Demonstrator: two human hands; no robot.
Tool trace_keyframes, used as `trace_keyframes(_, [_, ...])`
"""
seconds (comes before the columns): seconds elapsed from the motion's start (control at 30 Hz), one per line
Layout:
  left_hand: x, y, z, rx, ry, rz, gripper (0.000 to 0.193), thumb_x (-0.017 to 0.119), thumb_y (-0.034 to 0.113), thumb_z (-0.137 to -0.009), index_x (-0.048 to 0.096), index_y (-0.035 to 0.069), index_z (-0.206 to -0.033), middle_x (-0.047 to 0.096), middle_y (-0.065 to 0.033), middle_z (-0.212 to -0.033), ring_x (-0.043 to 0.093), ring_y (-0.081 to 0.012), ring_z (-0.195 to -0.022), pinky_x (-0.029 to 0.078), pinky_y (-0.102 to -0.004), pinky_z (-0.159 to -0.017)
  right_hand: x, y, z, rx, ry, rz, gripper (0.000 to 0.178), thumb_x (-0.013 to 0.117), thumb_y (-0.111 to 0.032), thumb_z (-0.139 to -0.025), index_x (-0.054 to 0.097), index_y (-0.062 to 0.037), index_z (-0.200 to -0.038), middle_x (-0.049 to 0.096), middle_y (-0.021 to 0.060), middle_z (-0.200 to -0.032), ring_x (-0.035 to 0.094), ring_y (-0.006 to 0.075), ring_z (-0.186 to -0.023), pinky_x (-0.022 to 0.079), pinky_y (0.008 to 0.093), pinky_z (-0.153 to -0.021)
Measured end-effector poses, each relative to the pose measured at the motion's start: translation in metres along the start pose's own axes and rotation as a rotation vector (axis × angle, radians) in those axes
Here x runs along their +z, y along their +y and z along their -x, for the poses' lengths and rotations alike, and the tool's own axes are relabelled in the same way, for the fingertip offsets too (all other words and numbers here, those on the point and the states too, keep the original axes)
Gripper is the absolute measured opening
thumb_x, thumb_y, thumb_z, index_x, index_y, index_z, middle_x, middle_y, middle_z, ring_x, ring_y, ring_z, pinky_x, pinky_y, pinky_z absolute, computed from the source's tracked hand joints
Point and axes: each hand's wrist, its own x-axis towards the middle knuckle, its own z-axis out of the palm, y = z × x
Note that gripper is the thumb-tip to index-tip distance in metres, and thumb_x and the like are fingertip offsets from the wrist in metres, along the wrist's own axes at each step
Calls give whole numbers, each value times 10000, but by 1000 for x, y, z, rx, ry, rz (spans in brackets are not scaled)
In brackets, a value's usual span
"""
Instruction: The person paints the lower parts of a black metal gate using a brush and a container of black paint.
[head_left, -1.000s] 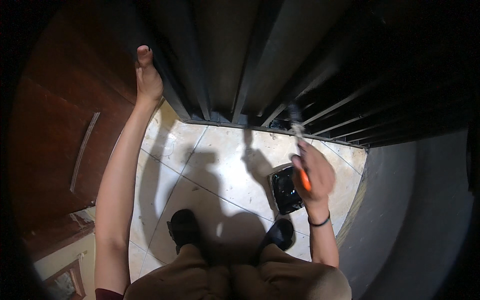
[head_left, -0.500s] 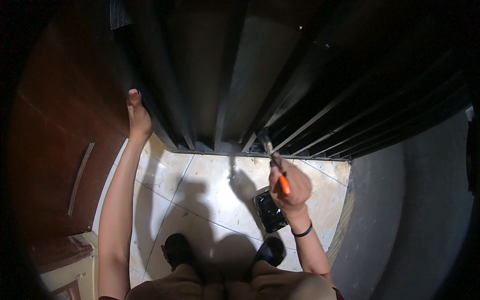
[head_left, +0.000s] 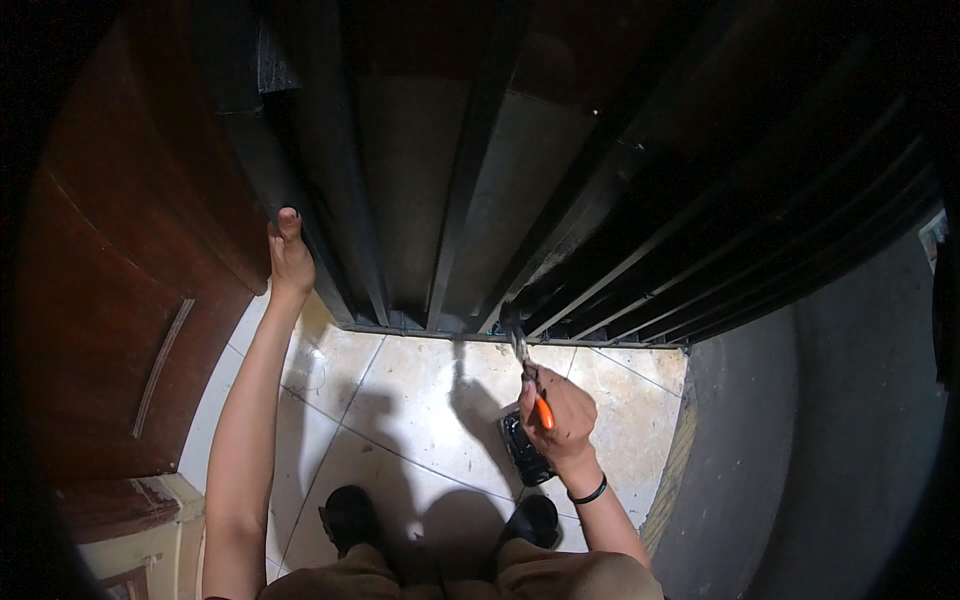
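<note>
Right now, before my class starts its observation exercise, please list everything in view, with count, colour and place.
paintbrush: one, orange-ended handle, bristles at the gate's lower edge
container: one, black, on the floor, partly behind the right grip
gate: one, black, several bars, across the top
floor tiles: several, whitish, below the gate
panel: one, reddish-brown, left
pale strip: one, on the panel
frame: one, cream, lower left
wall: one, grey, right
shoes: two, black, lower middle
trousers: one pair, tan, bottom edge
wristband: one, dark, right wrist
forearms: two, bare, lower left and right
left grip: one, bare, at the gate's left edge
right grip: one, bare, around the paintbrush
</note>
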Motion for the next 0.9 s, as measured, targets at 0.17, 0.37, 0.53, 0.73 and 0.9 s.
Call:
trace_keyframes(0.17, [4,-21,0,-13,113,-53,1035,298,872,-891,517,-62,-1279,541,-182,-1285,503,-303,-1204,327,-400,-1093,-56,-4,-71,-86,121,106,156,687,-2,-853,670,77,-986,739,180,-936,755,298,-843,614,346,-732])
trace_keyframes(0.37, [-4,-44,-6,-80,-27,-38,1021,305,870,-893,524,-60,-1255,542,-178,-1271,510,-299,-1197,336,-390,-1082,-46,-5,-56,-118,42,138,314,715,10,-845,656,63,-1149,713,205,-1037,734,336,-942,602,367,-777])
trace_keyframes(0.53, [8,-21,7,-71,24,-60,920,303,868,-897,509,-14,-1059,503,-112,-1052,486,-257,-1026,359,-375,-988,-12,5,-2,-82,7,18,183,718,21,-830,666,49,-1003,729,174,-903,735,305,-764,602,337,-668])
trace_keyframes(0.73, [-12,-48,-5,-126,-35,-91,1020,299,853,-908,509,-62,-1307,540,-186,-1325,479,-330,-1262,289,-402,-1121,-43,2,-58,-123,-45,-34,184,773,-31,-833,659,45,-956,718,159,-898,727,278,-784,594,337,-668])
trace_keyframes(0.9, [-12,-43,-2,-121,-40,-99,995,298,836,-922,507,-61,-1296,541,-177,-1312,479,-314,-1248,293,-393,-1114,-106,-13,-121,-263,212,149,210,726,-38,-868,693,28,-1065,756,156,-980,752,266,-838,605,316,-684])
